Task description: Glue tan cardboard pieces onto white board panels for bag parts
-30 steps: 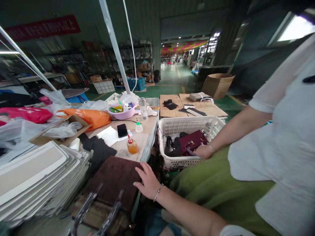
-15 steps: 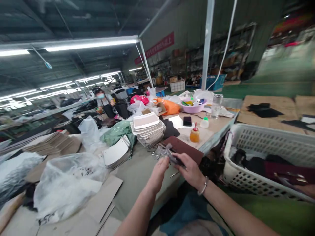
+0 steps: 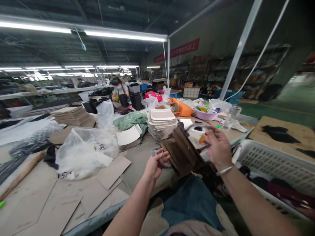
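Observation:
A dark brown handbag (image 3: 183,152) is tilted above the front edge of the table, between my two hands. My right hand (image 3: 220,149), with a bracelet at the wrist, is closed round the bag's handle, which is partly wrapped in clear plastic. Left of the bag, my left hand (image 3: 156,164) has curled fingers around a crumpled piece of clear plastic film (image 3: 165,161). A metal clasp (image 3: 197,174) hangs at the bag's lower edge. Behind the right hand, a bottle of amber liquid (image 3: 202,139) is partly hidden.
A stack of pale panels (image 3: 162,126) stands behind the bag, with a white panel pile (image 3: 129,137) to its left. A big clear plastic bag (image 3: 83,154) lies left. At right is a white slatted basket (image 3: 275,160). A co-worker (image 3: 119,88) sits farther back.
The brown handbag, flat on the table before, is now raised and tilted. My hands have moved apart, the right to the handle. The view has levelled and shifted.

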`<state>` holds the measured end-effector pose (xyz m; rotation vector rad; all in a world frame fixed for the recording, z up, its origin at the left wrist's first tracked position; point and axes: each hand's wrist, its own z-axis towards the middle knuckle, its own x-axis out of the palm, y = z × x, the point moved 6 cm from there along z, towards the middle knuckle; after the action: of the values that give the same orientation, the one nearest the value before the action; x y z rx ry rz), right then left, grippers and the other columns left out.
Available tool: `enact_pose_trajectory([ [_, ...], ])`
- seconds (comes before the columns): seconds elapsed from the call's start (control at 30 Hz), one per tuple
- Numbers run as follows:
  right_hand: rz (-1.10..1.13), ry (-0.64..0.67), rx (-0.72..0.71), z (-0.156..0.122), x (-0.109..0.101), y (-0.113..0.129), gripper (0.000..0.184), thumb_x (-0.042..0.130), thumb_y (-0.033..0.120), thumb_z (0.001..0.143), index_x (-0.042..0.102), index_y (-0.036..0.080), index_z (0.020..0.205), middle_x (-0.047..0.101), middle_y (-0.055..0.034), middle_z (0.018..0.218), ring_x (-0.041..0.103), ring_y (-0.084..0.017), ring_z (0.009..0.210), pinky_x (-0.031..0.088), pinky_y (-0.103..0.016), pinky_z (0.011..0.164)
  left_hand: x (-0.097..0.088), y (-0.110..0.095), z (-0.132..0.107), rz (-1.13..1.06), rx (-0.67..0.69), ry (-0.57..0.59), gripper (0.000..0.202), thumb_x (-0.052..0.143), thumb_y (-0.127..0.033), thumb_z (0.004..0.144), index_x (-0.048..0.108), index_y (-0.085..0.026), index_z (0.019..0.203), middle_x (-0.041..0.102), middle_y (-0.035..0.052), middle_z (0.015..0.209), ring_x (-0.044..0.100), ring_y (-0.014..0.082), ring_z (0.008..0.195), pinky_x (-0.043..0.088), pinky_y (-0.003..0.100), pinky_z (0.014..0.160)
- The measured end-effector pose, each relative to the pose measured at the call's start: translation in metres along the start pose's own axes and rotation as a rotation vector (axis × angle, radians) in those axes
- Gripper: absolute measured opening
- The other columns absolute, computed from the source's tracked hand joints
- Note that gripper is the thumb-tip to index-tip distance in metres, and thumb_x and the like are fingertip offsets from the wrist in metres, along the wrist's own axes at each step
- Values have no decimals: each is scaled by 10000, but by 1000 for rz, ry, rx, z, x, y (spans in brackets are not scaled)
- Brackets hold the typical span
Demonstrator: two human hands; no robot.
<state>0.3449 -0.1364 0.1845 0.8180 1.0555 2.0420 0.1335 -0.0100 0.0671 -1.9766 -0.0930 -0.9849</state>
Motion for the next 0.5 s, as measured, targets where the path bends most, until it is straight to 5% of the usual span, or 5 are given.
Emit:
enact_pose_trajectory([
  [0.13, 286, -95, 149, 32, -29, -5, 206, 617, 330, 777, 581, 255, 966, 342, 97, 548, 322, -16, 411, 426, -253, 559, -41, -71, -24, 146, 119, 22, 265, 602, -21, 645, 582, -132, 884, 656, 73, 905, 599, 97, 606, 452, 192, 530],
  [0.27, 368, -82, 319, 0, -54, -64, 233, 683, 318, 701, 581, 255, 900, 327, 106, 524, 349, -29, 419, 453, -246, 564, -55, -115, -50, 367, 195, 143, 241, 632, -32, 619, 608, -129, 838, 638, 96, 1059, 558, 68, 550, 389, 177, 463],
  [0.4, 48, -39, 497, -56, -87, -127, 384, 700, 367, 608, 543, 240, 935, 533, 47, 627, 541, -133, 530, 484, -303, 542, -66, -123, -51, 432, 223, 128, 239, 634, -54, 617, 607, -142, 838, 623, 105, 1098, 572, 86, 580, 373, 182, 467],
  [0.5, -450, 122, 432, -59, -107, -126, 450, 638, 308, 602, 525, 239, 1032, 624, -3, 714, 588, -189, 562, 461, -321, 532, -62, -132, -37, 515, 223, 130, 232, 625, -62, 629, 614, -138, 847, 653, 86, 944, 511, 60, 512, 343, 170, 443],
])
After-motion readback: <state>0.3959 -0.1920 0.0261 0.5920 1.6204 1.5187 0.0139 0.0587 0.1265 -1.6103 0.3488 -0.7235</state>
